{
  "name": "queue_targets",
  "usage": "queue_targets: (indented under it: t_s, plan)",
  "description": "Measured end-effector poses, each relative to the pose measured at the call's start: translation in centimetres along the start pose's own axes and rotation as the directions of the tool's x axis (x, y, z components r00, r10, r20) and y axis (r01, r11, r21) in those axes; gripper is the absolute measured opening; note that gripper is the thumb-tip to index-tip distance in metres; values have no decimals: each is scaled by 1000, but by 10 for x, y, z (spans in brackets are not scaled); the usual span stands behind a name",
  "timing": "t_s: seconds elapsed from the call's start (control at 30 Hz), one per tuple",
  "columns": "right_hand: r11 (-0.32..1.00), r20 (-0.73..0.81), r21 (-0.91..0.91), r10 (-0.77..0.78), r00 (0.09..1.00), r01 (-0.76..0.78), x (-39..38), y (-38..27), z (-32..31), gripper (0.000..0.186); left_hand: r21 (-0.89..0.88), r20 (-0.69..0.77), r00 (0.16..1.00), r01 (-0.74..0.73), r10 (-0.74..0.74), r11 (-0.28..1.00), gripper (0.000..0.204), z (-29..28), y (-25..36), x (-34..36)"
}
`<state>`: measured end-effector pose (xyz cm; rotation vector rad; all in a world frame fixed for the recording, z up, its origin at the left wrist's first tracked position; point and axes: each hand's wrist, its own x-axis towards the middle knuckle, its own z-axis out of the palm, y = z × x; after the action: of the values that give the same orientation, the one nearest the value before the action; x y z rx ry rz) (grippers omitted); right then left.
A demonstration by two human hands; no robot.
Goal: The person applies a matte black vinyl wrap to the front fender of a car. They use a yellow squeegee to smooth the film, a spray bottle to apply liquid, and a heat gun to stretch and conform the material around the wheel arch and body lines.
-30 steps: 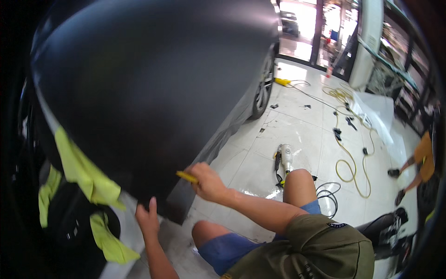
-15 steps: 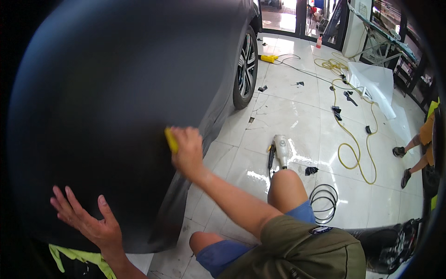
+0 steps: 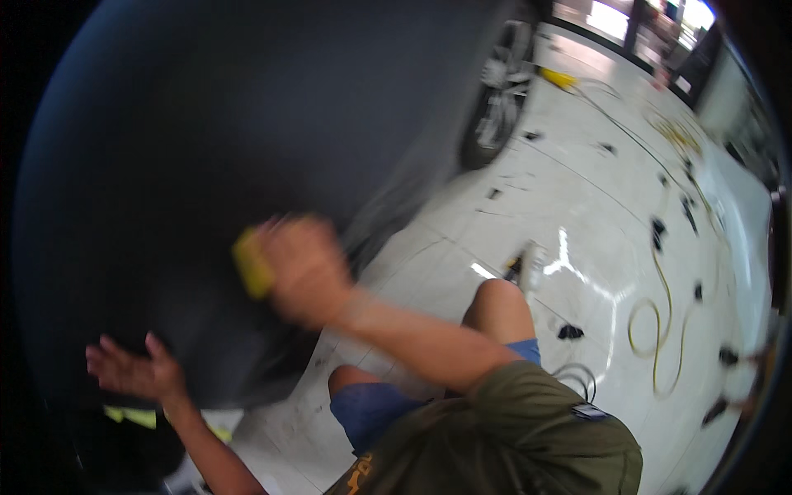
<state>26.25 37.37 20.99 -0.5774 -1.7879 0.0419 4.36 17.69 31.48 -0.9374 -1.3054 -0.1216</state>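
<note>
My right hand (image 3: 301, 264), smeared by motion, grips a yellow squeegee (image 3: 254, 262) against a large dark matte sheet (image 3: 190, 140) that covers the car panel in front of me. Lower left, my left hand (image 3: 136, 367) is open, palm toward the dark surface with fingers apart. Loose folds of the sheet hang along its right edge. Bits of yellow-green cloth (image 3: 132, 417) show below its lower edge at the left.
A car wheel (image 3: 495, 99) is at the upper right. On the tiled floor lie a pale cylindrical tool (image 3: 532, 268), yellow hoses (image 3: 660, 330), a yellow object (image 3: 557, 78), dark scraps (image 3: 569, 332) and white film (image 3: 747, 239). A person's feet (image 3: 728, 357) show at the right edge.
My right hand and squeegee have moved left across the dark sheet. My left hand has moved leftward from the lower edge onto the sheet, fingers spread. The view has turned.
</note>
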Motion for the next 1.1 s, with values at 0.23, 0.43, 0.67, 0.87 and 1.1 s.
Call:
queue_targets:
  t_s: [0.23,0.43,0.67,0.87,1.1]
  plan:
    - [847,-150,-162,486,861,-507,44,252,-93,31,-91,9,1000,5,-5,996,74,1,-1,1]
    - [948,-261,-136,246,933,-288,44,185,-53,33,-110,2,1000,21,-21,994,72,-3,-1,1]
    - [980,709,199,-133,692,-15,-174,-130,46,33,-118,45,999,31,-26,993,72,-4,19,8]
    - [813,87,426,401,912,-398,-54,-35,-7,38,-90,129,989,83,-71,992,68,-30,3,13]
    - [991,-328,130,56,943,-14,45,31,-11,40,49,-28,996,87,-85,995,58,-6,-2,53]
